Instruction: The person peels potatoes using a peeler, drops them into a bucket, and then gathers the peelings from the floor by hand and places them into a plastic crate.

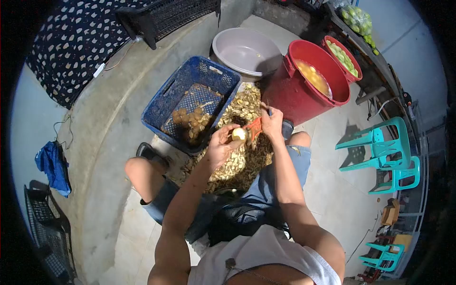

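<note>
step: looks like peeling | left hand (220, 146) grips potato (239, 134) over peel pile (230, 167) | right hand (271, 122) grips orange peeler (255, 127) close by | next move likely needs: turn potato, scrape more skin

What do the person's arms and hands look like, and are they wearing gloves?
No gloves! The left hand and right hand are both bare, with five-fingered human shapes. The arms have no sleeves, because the pale top is sleeveless. I can't see any watch or bracelet.
</note>
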Demonstrator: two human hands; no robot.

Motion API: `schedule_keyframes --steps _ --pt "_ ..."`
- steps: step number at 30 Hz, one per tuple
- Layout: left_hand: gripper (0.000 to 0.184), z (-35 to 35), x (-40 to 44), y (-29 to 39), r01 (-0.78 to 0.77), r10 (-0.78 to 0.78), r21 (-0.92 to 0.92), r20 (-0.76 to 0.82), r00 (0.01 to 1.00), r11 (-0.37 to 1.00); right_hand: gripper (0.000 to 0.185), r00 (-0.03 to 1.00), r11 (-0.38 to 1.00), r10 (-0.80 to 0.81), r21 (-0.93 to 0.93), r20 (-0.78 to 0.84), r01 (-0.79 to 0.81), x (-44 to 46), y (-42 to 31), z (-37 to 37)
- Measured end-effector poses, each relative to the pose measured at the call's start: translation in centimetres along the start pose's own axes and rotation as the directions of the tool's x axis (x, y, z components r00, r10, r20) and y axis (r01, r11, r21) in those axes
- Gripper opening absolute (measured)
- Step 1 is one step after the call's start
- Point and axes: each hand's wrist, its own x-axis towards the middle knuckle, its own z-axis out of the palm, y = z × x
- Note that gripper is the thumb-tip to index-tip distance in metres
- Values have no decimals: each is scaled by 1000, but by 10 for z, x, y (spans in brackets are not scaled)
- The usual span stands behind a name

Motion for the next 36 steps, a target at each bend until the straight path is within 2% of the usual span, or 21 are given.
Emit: schedule_keyframes --steps 1,2,3,5,6,7,9,11,13,15,17,19,20,21,23,25,27,29,31,33,36 --pt "43 -2 1 -3 2 -2 -4 -1 1000 1000 25 991 991 -135 23 -10 135 -3 -2 -2" --pt "43 -5 2 -7 -56 55 58 13 998 997 25 992 981 -87 -165 89 100 -1 -4 -7" --pt "43 -6 3 -9 -112 109 120 30 994 986 25 992 981 -82 -170 94 97 2 2 -8" --pt "44 -1 0 -5 -84 79 51 80 994 995 25 998 956 -69 -286 -9 64 8 24 -4" --pt "44 -1 -2 -2 -15 20 -76 57 998 997 23 999 998 11 -54 -30 -12 11 30 -2" --pt "44 -1 -1 0 48 -40 -203 41 998 978 23 999 999 1 -48 -33 -3 10 8 -5" --pt "42 -6 1 -6 5 -4 -175 6 1000 985 25 997 998 -62 -19 46 62 -3 -26 -13" --pt "40 -7 3 -6 -75 71 157 31 997 985 25 982 969 -161 -173 101 177 2 1 -8" --pt "40 -5 1 -4 -35 32 49 63 998 998 24 995 976 89 -205 40 -79 8 13 -4" --pt "40 -5 1 1 65 -60 -252 28 998 966 24 997 978 69 -198 36 -61 8 9 -5" --pt "40 -7 3 0 48 -45 -172 26 999 984 25 999 999 -44 11 -15 44 -2 -17 -9" --pt "39 -3 3 -4 -100 98 35 47 994 994 25 992 985 -110 -127 59 117 0 -8 -10" --pt "36 0 3 -4 -44 44 55 -11 999 998 25 999 982 -33 -184 31 38 5 5 -6" --pt "32 -6 3 -1 21 -7 -155 88 996 988 26 999 972 36 -234 -6 -36 8 9 -6" --pt "30 -7 2 -3 18 7 -266 93 996 964 27 999 984 48 -170 -1 -47 10 13 -6" --pt "31 -22 6 -11 22 14 -266 136 991 964 26 991 996 -53 64 -123 61 -1 -12 -7" --pt "32 -15 4 -13 39 11 -281 175 985 959 26 1000 999 -1 -41 -3 1 -3 -19 -14" --pt "34 13 -5 3 -59 51 -206 -43 998 977 26 997 975 -8 -223 -79 -9 9 27 -4" --pt "34 1 4 9 -44 56 -261 40 998 964 27 989 990 91 -95 -113 -102 12 21 -10" --pt "43 -11 6 10 75 -52 -430 65 996 900 27 998 996 -7 -90 -70 1 8 12 -10" --pt "38 -11 7 2 -21 -13 -357 -94 995 934 26 999 989 39 -141 -13 -41 1 3 -6"
